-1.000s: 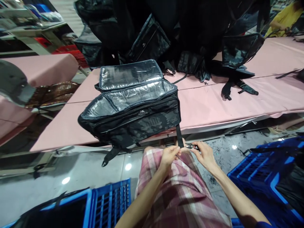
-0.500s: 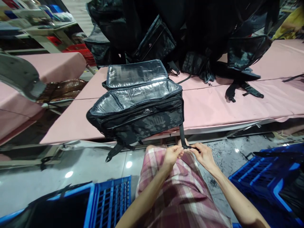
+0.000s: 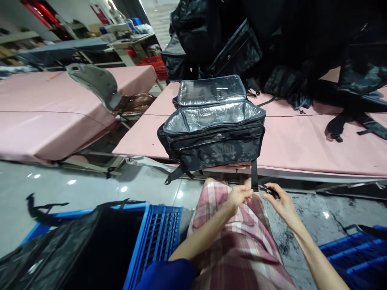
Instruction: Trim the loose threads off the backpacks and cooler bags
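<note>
A dark camouflage cooler bag with a silver foil lining sits open at the front edge of the pink table. A black strap hangs from its right front corner over the edge. My left hand pinches the strap's lower end, fingers closed. My right hand is just to the right of the strap, closed on a small dark tool whose tip meets the strap end. Both hands are above my plaid-covered lap.
A pile of black bags fills the back of the table. Blue plastic crates stand on the glossy floor at my left and at lower right. Another pink table stands to the left, with a grey chair back beside it.
The view has swung left, so the bag and table sit further right in frame. My hands keep the same hold on the strap end and the tool.
</note>
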The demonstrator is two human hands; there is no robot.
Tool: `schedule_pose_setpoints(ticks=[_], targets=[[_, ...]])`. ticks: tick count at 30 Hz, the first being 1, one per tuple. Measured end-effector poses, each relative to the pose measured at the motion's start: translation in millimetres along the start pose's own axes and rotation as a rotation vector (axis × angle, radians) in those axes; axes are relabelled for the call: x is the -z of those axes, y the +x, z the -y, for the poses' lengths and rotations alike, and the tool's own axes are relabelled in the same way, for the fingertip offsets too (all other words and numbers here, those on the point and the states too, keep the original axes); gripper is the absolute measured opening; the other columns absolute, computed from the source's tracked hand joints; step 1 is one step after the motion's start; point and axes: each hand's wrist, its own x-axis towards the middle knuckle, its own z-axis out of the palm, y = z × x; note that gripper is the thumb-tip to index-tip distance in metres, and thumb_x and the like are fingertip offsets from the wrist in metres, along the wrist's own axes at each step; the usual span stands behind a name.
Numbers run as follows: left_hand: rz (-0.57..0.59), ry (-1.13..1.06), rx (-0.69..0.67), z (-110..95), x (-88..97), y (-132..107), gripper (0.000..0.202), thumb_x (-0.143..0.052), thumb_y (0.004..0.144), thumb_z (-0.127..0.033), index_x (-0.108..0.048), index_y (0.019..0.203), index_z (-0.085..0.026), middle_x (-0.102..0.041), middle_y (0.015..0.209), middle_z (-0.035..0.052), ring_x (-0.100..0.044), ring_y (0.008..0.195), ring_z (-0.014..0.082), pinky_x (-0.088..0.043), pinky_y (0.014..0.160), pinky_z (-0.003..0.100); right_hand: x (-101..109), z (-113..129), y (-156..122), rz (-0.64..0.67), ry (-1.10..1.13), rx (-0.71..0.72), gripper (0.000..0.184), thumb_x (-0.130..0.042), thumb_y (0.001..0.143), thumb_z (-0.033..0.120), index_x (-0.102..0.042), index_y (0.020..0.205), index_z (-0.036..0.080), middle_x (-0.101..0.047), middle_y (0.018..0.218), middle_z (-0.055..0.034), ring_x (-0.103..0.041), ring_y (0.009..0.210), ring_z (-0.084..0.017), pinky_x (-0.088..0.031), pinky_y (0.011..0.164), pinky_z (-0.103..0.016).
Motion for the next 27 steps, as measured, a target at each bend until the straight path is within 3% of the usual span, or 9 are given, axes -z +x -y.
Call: schedule_pose_setpoints(ticks=[3, 6, 9, 11, 13, 17, 23, 27], targets=[[0.029, -0.002, 0.018, -4, 1.9, -1, 0.018, -0.062, 0.063, -0.029, -0.057, 0.057, -0.012, -0.052, 0.05, 0.0002, -0.043, 0.044, 0.0071, -0.03, 0.043, 0.019, -7, 11, 6, 0.068, 0.03, 0.085, 0.025, -0.056, 0.077, 0.036, -0.064, 0.096, 0.022, -0.062, 0.087, -0.0044, -0.057, 0.078, -0.018, -0.04, 0.07, -0.028], [-0.034, 0.071, -0.077, -4, 4.0, 2, 0.016, -0.062, 0.064, -0.029, -0.06, 0.064, -0.012, -0.055, 0.054, 0.0, -0.046, 0.047, 0.0075, -0.032, 0.044, 0.018, -15, 20, 12, 0.046, 0.286, -0.103, 0.019, -0.057, 0.073, 0.036, -0.065, 0.074, 0.019, -0.058, 0.073, -0.0029, -0.052, 0.069, -0.016, -0.038, 0.063, -0.027], [-0.085, 0.137, -0.222, -4, 4.8, 6, 0.024, -0.064, 0.062, -0.022, -0.064, 0.085, -0.014, -0.061, 0.066, 0.0007, -0.051, 0.054, 0.0082, -0.036, 0.047, 0.017, -19, 21, 18, 0.039, 0.501, -0.302, 0.029, -0.06, 0.067, 0.045, -0.057, 0.061, 0.016, -0.049, 0.057, 0.0008, -0.042, 0.055, -0.012, -0.033, 0.052, -0.024], [-0.041, 0.123, -0.204, -3, 2.9, 8, 0.029, -0.063, 0.063, -0.02, -0.064, 0.091, -0.013, -0.064, 0.069, 0.0025, -0.053, 0.055, 0.0088, -0.037, 0.046, 0.017, -18, 20, 20, 0.059, 0.541, -0.348, 0.037, -0.058, 0.068, 0.05, -0.051, 0.056, 0.016, -0.039, 0.05, 0.0037, -0.031, 0.046, -0.008, -0.025, 0.045, -0.022], [-0.041, 0.081, -0.153, -3, -1.0, 9, 0.026, -0.062, 0.064, -0.022, -0.065, 0.086, -0.01, -0.065, 0.067, 0.0046, -0.054, 0.052, 0.0094, -0.036, 0.043, 0.017, -14, 21, 19, 0.084, 0.576, -0.384, 0.041, -0.056, 0.067, 0.054, -0.047, 0.054, 0.016, -0.033, 0.047, 0.0053, -0.023, 0.044, -0.006, -0.018, 0.042, -0.021], [-0.044, 0.047, -0.1, -3, -9.9, 9, 0.027, -0.067, 0.06, -0.027, -0.066, 0.08, -0.009, -0.066, 0.065, 0.0059, -0.056, 0.052, 0.0111, -0.037, 0.04, 0.018, -9, 23, 16, 0.099, 0.605, -0.422, 0.046, -0.057, 0.064, 0.06, -0.043, 0.051, 0.017, -0.028, 0.046, 0.0069, -0.018, 0.043, -0.005, -0.015, 0.043, -0.021], [-0.092, 0.025, -0.087, -12, -7.0, 7, 0.024, -0.068, 0.058, -0.031, -0.066, 0.069, -0.009, -0.055, 0.046, -0.0006, -0.049, 0.042, 0.0082, -0.033, 0.039, 0.017, -5, 15, 18, 0.033, 0.53, -0.422, 0.045, -0.059, 0.063, 0.059, -0.049, 0.052, 0.016, -0.035, 0.044, 0.0054, -0.025, 0.042, -0.006, -0.021, 0.043, -0.022], [-0.122, -0.002, -0.076, -24, 2.2, 2, 0.023, -0.067, 0.059, -0.032, -0.064, 0.064, -0.009, -0.055, 0.045, 0.0005, -0.048, 0.043, 0.0074, -0.032, 0.042, 0.017, 4, 9, 18, -0.081, 0.419, -0.38, 0.038, -0.059, 0.068, 0.053, -0.058, 0.062, 0.016, -0.055, 0.059, -0.0013, -0.046, 0.055, -0.013, -0.033, 0.053, -0.025]])
